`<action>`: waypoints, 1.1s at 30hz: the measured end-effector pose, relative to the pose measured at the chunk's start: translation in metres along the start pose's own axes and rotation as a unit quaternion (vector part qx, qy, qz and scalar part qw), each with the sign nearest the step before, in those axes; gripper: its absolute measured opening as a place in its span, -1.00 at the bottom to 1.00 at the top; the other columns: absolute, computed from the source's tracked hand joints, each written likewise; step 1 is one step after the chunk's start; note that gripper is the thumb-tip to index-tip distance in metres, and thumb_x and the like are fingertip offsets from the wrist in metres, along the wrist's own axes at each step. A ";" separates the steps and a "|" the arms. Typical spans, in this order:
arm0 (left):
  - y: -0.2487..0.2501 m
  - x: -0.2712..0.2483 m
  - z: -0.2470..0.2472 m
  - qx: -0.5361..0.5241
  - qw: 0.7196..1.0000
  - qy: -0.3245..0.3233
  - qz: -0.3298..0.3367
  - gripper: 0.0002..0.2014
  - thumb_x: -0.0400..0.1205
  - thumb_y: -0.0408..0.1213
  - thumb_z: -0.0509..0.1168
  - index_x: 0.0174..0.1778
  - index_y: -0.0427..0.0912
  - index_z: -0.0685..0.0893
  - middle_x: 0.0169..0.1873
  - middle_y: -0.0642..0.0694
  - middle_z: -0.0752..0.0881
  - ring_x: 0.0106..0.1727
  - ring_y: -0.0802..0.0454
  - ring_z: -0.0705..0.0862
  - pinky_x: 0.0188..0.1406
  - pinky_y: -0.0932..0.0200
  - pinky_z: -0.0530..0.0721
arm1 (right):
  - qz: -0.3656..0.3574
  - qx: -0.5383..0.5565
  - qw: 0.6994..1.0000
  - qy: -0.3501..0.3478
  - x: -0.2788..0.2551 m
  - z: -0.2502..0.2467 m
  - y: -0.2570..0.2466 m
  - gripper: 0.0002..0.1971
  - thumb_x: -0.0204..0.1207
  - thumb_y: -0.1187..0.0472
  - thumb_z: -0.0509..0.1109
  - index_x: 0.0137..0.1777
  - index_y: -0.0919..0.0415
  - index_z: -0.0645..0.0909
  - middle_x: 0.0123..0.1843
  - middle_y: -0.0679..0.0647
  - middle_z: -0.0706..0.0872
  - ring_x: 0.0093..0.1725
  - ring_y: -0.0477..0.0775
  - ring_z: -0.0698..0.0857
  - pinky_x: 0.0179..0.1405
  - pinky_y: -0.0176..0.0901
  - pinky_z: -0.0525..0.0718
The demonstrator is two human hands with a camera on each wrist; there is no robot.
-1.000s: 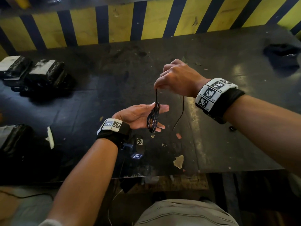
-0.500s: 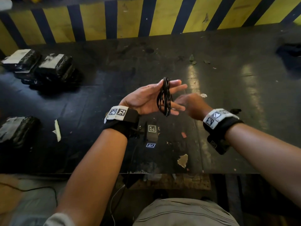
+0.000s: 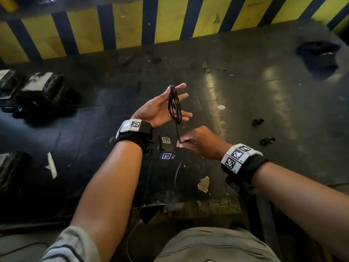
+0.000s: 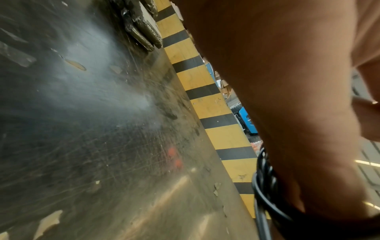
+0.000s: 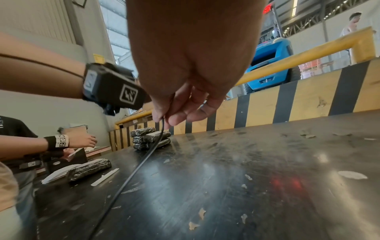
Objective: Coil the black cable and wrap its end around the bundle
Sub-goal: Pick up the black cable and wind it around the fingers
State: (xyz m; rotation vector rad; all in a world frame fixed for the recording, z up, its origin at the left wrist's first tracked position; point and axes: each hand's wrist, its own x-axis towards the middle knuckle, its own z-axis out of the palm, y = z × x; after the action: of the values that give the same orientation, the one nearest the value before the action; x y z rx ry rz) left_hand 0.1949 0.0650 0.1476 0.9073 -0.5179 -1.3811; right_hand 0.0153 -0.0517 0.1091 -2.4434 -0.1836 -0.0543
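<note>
The black cable (image 3: 174, 104) is wound in a narrow upright coil around the straight fingers of my left hand (image 3: 182, 96), which is held palm up above the dark table (image 3: 245, 110). One strand drops from the coil's bottom to my right hand (image 3: 180, 144), just below and nearer me, which pinches it between thumb and fingertips. The loose tail (image 3: 176, 176) hangs on toward the table's front edge. The left wrist view shows the coil (image 4: 265, 186) against the hand. In the right wrist view the fingertips (image 5: 158, 117) hold the cable (image 5: 133, 173).
Black wrapped packs (image 3: 43, 87) lie at the left, one more (image 3: 11, 167) nearer. A white strip (image 3: 52, 165) lies beside it. Two small black clips (image 3: 257, 121) (image 3: 267, 141) and a dark cloth (image 3: 319, 55) sit right. A yellow-black barrier (image 3: 170, 21) backs the table. Another person's hand (image 5: 80, 141) works far left.
My right hand went from above the coil, down past its right side, to below it, drawing the strand taut. My left hand rose slightly and opened its fingers wider.
</note>
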 end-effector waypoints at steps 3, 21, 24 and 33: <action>-0.009 -0.002 -0.011 0.004 0.999 0.028 -0.024 -0.49 0.62 0.10 0.35 0.51 0.12 0.60 0.75 -0.18 0.17 0.46 -0.68 0.44 0.47 -0.51 0.38 | 0.016 -0.007 1.000 -0.016 -0.006 -0.008 -0.006 -0.81 0.70 0.14 0.35 0.03 0.10 0.81 0.00 -0.09 0.88 -0.10 -0.32 0.77 -0.08 -0.40 0.63; -0.051 -0.021 -0.024 0.078 0.981 0.114 -0.135 -0.44 0.59 0.06 0.43 0.47 -0.12 0.62 0.27 -0.25 0.60 0.15 -0.22 0.59 0.50 -0.52 0.36 | -0.057 -0.324 0.934 -0.138 0.033 -0.070 -0.041 -0.77 0.70 0.22 0.29 0.13 -0.02 0.77 0.02 -0.01 0.81 0.07 0.10 0.70 0.14 0.03 0.60; -0.056 -0.028 -0.016 0.060 0.981 0.092 -0.159 -0.43 0.42 0.09 0.58 0.34 0.00 0.76 0.56 -0.06 0.42 0.32 -0.31 0.57 0.31 -0.40 0.65 | -0.085 -0.344 0.929 -0.105 0.038 -0.083 -0.041 -0.80 0.70 0.15 0.32 0.10 -0.08 0.79 0.01 -0.07 0.83 0.12 0.05 0.67 0.23 0.04 0.53; -0.061 -0.029 -0.001 0.031 0.983 0.009 -0.181 -0.30 0.49 0.08 0.53 0.55 -0.01 0.52 0.72 -0.05 0.24 0.45 -0.51 0.57 0.37 -0.35 0.61 | -0.089 -0.355 0.930 -0.020 0.048 -0.104 -0.019 -0.78 0.70 0.00 0.32 0.13 -0.14 0.82 0.10 -0.19 0.85 0.19 0.02 0.62 0.38 0.07 0.31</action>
State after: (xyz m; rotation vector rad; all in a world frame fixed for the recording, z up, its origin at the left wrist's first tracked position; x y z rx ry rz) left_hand 0.1540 0.0965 0.1040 1.1017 -0.3953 -1.6899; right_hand 0.0606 -0.0980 0.2052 -3.1442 -0.4709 -0.1782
